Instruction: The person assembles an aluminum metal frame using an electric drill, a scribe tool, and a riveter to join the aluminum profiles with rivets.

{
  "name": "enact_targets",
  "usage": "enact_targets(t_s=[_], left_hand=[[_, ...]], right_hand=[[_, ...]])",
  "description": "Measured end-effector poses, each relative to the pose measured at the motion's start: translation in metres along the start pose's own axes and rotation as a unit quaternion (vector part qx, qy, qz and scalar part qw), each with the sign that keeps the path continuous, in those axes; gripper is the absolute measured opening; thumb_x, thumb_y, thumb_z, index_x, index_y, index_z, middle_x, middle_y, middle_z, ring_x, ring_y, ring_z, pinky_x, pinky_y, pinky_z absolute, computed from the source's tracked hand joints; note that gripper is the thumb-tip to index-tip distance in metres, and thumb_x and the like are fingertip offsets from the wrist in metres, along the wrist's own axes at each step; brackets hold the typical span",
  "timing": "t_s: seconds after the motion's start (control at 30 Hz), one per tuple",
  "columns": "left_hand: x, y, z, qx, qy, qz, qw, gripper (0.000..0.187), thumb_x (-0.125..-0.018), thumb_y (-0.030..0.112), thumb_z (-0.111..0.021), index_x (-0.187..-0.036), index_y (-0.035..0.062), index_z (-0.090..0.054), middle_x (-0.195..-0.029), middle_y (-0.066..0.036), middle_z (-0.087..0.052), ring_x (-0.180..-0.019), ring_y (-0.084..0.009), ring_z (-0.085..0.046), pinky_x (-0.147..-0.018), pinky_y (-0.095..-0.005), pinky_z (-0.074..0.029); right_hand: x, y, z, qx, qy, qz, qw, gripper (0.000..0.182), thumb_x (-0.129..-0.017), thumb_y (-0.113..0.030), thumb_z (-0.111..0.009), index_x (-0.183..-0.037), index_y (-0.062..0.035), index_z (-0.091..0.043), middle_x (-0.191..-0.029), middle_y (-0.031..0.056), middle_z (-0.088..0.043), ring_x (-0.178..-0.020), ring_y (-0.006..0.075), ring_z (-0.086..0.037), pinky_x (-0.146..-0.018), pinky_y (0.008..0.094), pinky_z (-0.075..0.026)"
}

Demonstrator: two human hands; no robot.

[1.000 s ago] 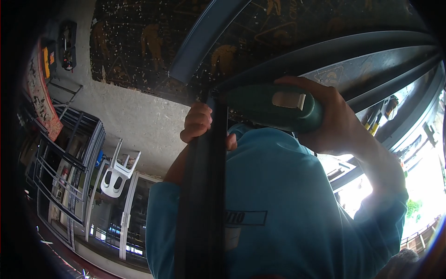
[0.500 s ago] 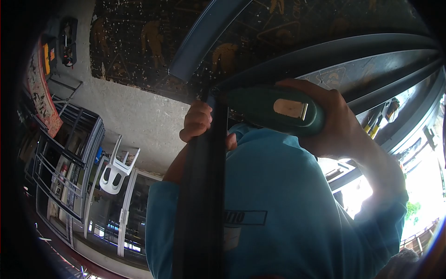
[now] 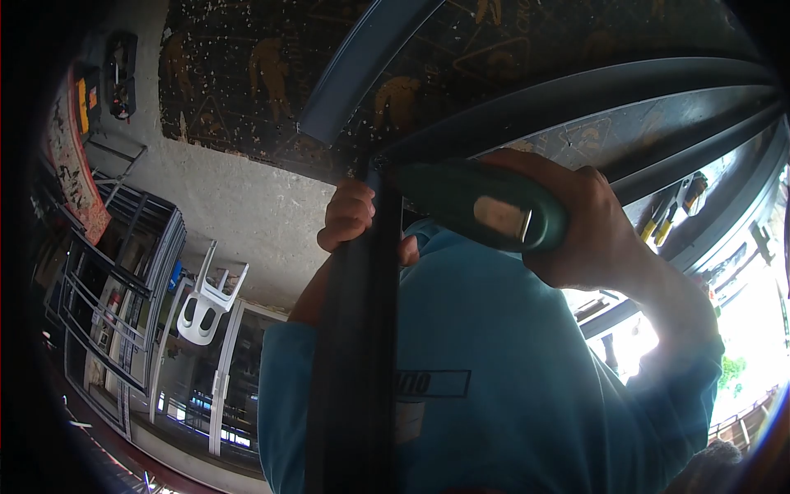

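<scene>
Bar [image 3: 355, 354], probably stiff and heavy, is calling for a far-end hold, left hand [image 3: 346, 216] clamped there, right hand [image 3: 586, 221] gripping a green tool [image 3: 451, 198].

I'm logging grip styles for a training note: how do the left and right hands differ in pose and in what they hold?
The left hand holds a long dark bar, while the right hand grips a green tool.
The left hand's fingers wrap the bar near one end; the right hand clasps the tool's rear.
The bar partly hides the left hand; more of the right hand shows.
Both are bare and closed on something.
</scene>
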State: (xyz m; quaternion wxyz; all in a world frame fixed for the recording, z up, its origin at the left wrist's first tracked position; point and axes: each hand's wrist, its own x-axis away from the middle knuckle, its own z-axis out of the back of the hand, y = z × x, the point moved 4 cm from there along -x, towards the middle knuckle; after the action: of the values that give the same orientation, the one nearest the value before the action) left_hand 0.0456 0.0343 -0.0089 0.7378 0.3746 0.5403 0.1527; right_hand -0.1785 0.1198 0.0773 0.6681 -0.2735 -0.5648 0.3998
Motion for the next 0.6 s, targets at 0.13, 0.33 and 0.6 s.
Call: enact_targets(t_s=[0.13,0.33,0.6], left_hand=[[-0.001,0.0,-0.001,0.013,0.008,0.001,1.0,0.054,-0.072,0.036,-0.07,-0.103,0.0021,-0.042,-0.077,-0.006,-0.044,-0.063,-0.0139,-0.046,-0.057,-0.0314,-0.042],[-0.003,0.005,0.003,0.012,-0.017,0.025,0.999,0.054,-0.07,0.032,-0.071,-0.105,0.0031,-0.041,-0.08,-0.007,-0.044,-0.066,-0.0152,-0.048,-0.059,-0.0328,-0.043],[0.002,0.002,-0.001,0.024,0.013,0.027,0.999,0.053,-0.07,0.032,-0.07,-0.105,0.0034,-0.041,-0.08,-0.007,-0.044,-0.068,-0.0154,-0.049,-0.063,-0.0346,-0.045]], right_hand=[[-0.005,0.0,0.004,-0.004,-0.014,-0.022,1.0,0.066,-0.062,0.005,-0.071,-0.125,-0.0031,-0.055,-0.098,0.0158,-0.071,-0.089,0.0267,-0.071,-0.081,0.0363,-0.058],[-0.015,0.0,0.005,-0.005,-0.039,-0.063,0.997,0.069,-0.06,0.003,-0.072,-0.126,-0.0026,-0.054,-0.096,0.0155,-0.071,-0.084,0.0265,-0.071,-0.08,0.0354,-0.058],[-0.039,0.049,0.016,-0.31,-0.133,-0.229,0.913,0.044,-0.064,0.004,-0.069,-0.106,0.0055,-0.058,-0.072,0.0121,-0.065,-0.058,0.0155,-0.064,-0.056,0.03,-0.052]])
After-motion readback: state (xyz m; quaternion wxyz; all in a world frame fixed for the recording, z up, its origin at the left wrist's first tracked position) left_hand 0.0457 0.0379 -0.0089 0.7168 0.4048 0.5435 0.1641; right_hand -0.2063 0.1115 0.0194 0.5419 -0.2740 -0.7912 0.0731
